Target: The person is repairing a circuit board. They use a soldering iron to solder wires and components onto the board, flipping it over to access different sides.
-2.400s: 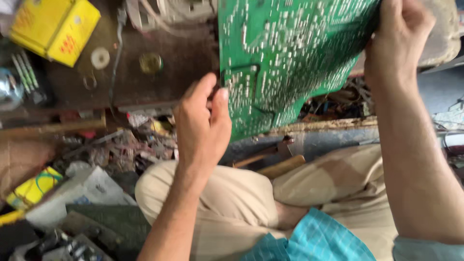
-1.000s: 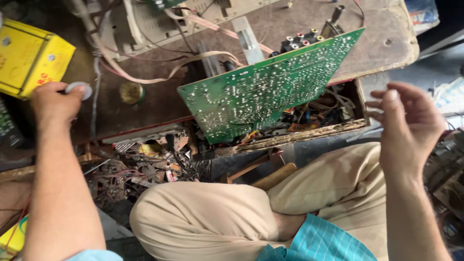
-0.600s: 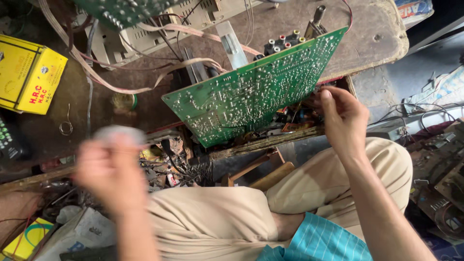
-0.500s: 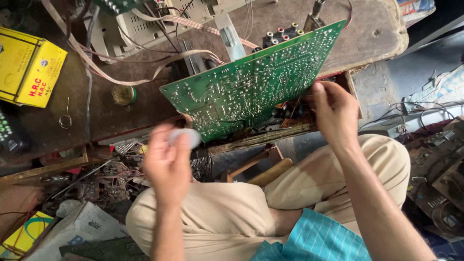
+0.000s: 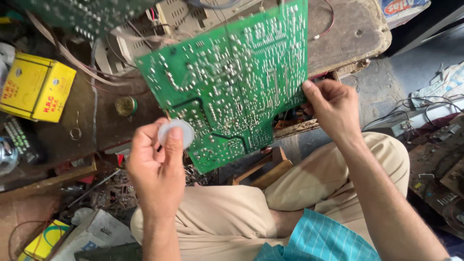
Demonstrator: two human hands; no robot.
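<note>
Nearest, at the bottom of the frame, the person sits cross-legged in beige trousers (image 5: 232,217) and a teal checked shirt (image 5: 319,239).

Just above the lap, left of centre, the left hand (image 5: 157,171) is raised with its grip closed on a small white disc (image 5: 176,133), pinched between thumb and fingers; whether it is a lid or a lens I cannot tell. The disc sits just beside the lower left edge of the board, not clearly touching it.

Right of centre, the right hand (image 5: 333,108) has its grip closed on the right edge of the green circuit board (image 5: 232,82), holding it tilted with the solder side toward the person. The board fills the upper middle of the frame, lifted above the tabletop (image 5: 348,34).

As I judge it, the board is already up and turned for working on, and the disc is in hand; nothing shows yet as done to the solder side itself.

Further back, a yellow box (image 5: 36,87) lies at the upper left, a small round tin (image 5: 125,105) sits near it, and loose wires and a 2nd board (image 5: 82,14) crowd the top edge.
</note>
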